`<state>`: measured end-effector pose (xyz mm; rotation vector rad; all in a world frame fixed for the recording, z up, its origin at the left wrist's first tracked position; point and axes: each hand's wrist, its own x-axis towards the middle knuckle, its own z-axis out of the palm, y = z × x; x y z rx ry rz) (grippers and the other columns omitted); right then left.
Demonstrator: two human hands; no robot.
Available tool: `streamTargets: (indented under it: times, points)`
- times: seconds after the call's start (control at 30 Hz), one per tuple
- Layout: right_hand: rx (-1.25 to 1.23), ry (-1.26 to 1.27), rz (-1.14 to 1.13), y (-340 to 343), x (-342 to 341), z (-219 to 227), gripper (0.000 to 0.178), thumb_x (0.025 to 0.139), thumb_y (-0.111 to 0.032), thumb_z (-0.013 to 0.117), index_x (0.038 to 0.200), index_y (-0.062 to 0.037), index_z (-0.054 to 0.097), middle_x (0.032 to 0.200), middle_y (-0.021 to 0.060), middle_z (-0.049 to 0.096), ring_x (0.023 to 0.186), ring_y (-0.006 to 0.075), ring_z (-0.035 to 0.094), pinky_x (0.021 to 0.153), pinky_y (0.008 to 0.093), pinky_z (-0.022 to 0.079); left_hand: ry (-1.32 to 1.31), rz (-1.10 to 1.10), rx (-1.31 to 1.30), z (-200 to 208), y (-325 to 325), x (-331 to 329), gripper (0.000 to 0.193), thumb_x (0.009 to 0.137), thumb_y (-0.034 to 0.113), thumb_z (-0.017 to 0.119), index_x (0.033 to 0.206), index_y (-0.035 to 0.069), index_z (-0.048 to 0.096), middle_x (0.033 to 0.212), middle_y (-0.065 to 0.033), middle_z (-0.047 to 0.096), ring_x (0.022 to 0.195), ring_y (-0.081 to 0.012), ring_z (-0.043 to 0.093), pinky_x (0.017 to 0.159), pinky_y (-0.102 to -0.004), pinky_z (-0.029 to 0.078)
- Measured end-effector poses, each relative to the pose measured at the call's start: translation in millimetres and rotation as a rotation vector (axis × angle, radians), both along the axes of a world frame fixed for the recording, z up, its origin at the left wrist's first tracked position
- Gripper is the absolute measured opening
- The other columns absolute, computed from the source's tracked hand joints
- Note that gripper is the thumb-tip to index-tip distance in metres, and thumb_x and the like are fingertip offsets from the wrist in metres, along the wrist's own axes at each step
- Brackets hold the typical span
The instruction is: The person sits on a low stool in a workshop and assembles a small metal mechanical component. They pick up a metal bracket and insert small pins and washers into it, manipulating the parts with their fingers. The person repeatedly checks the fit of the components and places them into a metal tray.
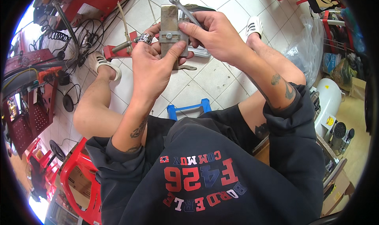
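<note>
My left hand (152, 65) grips a flat, worn metal block (169, 22) with a grey metal bracket and a bolt across its middle, thumb pressed on its front. My right hand (213, 33) holds a silver ring spanner (182, 8) against the block, its ring end pointing up and left above the block's top. Both hands are raised above my knees, over a white tiled floor (213, 77). A chunky ring sits on a left finger.
A red vice-like tool (118, 48) lies on the floor beyond my left foot. A blue plastic stool (187, 108) stands between my legs. Red machinery and coiled cables crowd the left; a red plastic chair (79, 177), a clear bag (304, 43) and a white tank (329, 98) flank me.
</note>
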<state>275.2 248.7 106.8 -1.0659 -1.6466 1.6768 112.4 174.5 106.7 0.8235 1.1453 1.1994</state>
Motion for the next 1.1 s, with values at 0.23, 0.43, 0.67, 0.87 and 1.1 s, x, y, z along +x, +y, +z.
streamTargets:
  times: [0.23,0.43,0.67,0.87,1.1]
  points:
    - [-0.009,-0.016,0.006,-1,0,0,0.027,0.097,-0.020,0.060,0.084,0.0031,0.065,0.066,0.0037,0.061,0.056,0.0080,0.057,0.054,0.0255,0.045,0.016,-0.008,-0.025,0,0,2,0.052,0.092,0.005,0.066,0.132,-0.013,0.037,0.092,-0.0187,0.070,0.074,-0.0196,0.072,0.060,-0.0223,0.057]
    - [0.065,-0.100,-0.002,1,2,-12,0.034,0.096,-0.026,0.060,0.082,0.0041,0.066,0.061,0.0031,0.058,0.055,0.0083,0.051,0.055,0.0270,0.042,0.060,-0.021,-0.034,-1,-1,4,0.055,0.093,0.007,0.065,0.133,-0.013,0.034,0.091,-0.0181,0.070,0.068,-0.0172,0.070,0.056,-0.0210,0.054]
    - [0.277,-0.283,0.108,23,27,23,0.033,0.095,-0.029,0.060,0.094,0.0028,0.071,0.060,0.0056,0.056,0.058,0.0095,0.050,0.055,0.0282,0.041,0.016,-0.014,-0.027,0,1,1,0.057,0.092,0.008,0.066,0.133,-0.013,0.034,0.093,-0.0187,0.070,0.066,-0.0162,0.069,0.056,-0.0209,0.054]
    - [0.439,-0.407,0.371,19,37,39,0.031,0.090,-0.027,0.069,0.091,0.0037,0.073,0.068,0.0143,0.064,0.058,0.0210,0.056,0.057,0.0335,0.045,0.022,-0.008,-0.014,1,-3,2,0.055,0.092,0.007,0.067,0.132,-0.013,0.036,0.095,-0.0186,0.070,0.066,-0.0159,0.069,0.056,-0.0212,0.055]
    - [0.334,-0.533,0.333,28,40,37,0.039,0.084,-0.036,0.076,0.085,0.0028,0.074,0.062,0.0117,0.063,0.053,0.0184,0.055,0.053,0.0306,0.045,0.038,-0.087,-0.024,2,-4,5,0.054,0.091,0.006,0.066,0.133,-0.013,0.037,0.092,-0.0155,0.069,0.065,-0.0141,0.068,0.055,-0.0214,0.055]
